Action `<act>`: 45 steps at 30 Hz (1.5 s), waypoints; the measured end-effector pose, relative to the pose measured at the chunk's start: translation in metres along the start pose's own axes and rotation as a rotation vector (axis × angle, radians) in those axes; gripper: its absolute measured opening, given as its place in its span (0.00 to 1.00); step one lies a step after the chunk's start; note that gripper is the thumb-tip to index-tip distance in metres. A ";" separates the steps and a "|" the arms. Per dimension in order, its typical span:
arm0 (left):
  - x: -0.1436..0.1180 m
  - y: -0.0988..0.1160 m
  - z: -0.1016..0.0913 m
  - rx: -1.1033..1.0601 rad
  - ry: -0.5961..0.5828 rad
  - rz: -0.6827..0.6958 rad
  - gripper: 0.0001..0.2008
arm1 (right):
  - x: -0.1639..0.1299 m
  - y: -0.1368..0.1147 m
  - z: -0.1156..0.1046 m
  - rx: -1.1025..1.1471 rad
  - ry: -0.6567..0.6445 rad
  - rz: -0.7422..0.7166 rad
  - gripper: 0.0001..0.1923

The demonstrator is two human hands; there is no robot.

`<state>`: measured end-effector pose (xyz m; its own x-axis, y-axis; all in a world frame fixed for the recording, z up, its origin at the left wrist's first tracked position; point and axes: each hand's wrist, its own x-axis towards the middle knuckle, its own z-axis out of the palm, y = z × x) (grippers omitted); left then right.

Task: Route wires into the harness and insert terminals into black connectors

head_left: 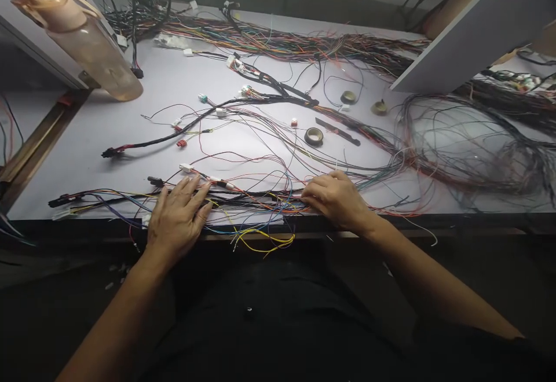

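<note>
**Head view: two hands pin a loose wire run at the bench edge**

Left hand (178,217) lies flat, fingers spread, palm pressing down on the near wire bundle (256,197) where it runs along the front edge of the white workbench (87,139). Right hand (336,199) sits further along the same run, fingers curled down onto the strands; whether it pinches a single wire or just rests on several, I cannot tell.

Between the hands the bundle is loose, many colours fanned and crossing. Yellow wires (264,240) loop off the front edge and hang free below it. That is the obvious risk: a forearm or sleeve could catch those loops and drag the run off the table.

Just beyond the left fingertips, a white connector (186,168) and a black connector (155,181) lie on their leads. If the flat hand slides, it could snag those leads and strain the terminals.

Further out, a black-sleeved harness branch (174,133) crosses the bench, a red connector (181,143) beside it. A roll of tape (313,136) and a dark flat tool (337,132) sit mid-table, well apart from both hands.

Off to the right, a big tangled coil of wires (469,144) feeds toward the right hand. Any firm pull there could tighten that tangle into a knot.
</note>
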<state>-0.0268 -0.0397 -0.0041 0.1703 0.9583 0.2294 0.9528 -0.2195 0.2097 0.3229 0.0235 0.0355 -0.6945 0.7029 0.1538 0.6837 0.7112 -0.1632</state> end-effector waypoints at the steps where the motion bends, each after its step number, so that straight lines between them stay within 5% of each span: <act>1: 0.000 0.001 0.000 -0.003 0.002 -0.012 0.24 | -0.003 0.002 -0.002 0.005 0.003 -0.015 0.09; 7: 0.002 0.004 -0.001 -0.019 -0.009 -0.041 0.24 | -0.023 0.005 -0.004 0.126 0.079 0.007 0.07; 12: 0.002 0.003 0.000 -0.036 0.002 -0.030 0.25 | -0.044 0.014 -0.013 0.150 0.309 0.222 0.07; 18: 0.005 0.006 -0.001 -0.088 0.030 -0.029 0.26 | -0.069 0.020 -0.012 0.000 0.164 0.274 0.06; 23: 0.006 0.005 -0.001 -0.081 0.042 -0.027 0.26 | -0.063 0.016 -0.004 -0.041 0.156 0.292 0.06; 32: 0.005 0.006 0.000 -0.041 0.015 -0.045 0.26 | -0.060 0.018 -0.007 -0.065 0.044 0.155 0.09; 45: 0.004 0.007 0.000 -0.021 -0.017 -0.065 0.25 | -0.044 0.016 0.003 -0.057 0.137 0.136 0.08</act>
<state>-0.0199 -0.0370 -0.0015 0.1122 0.9736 0.1987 0.9567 -0.1599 0.2434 0.3637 0.0037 0.0231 -0.5607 0.7840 0.2663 0.7832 0.6066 -0.1368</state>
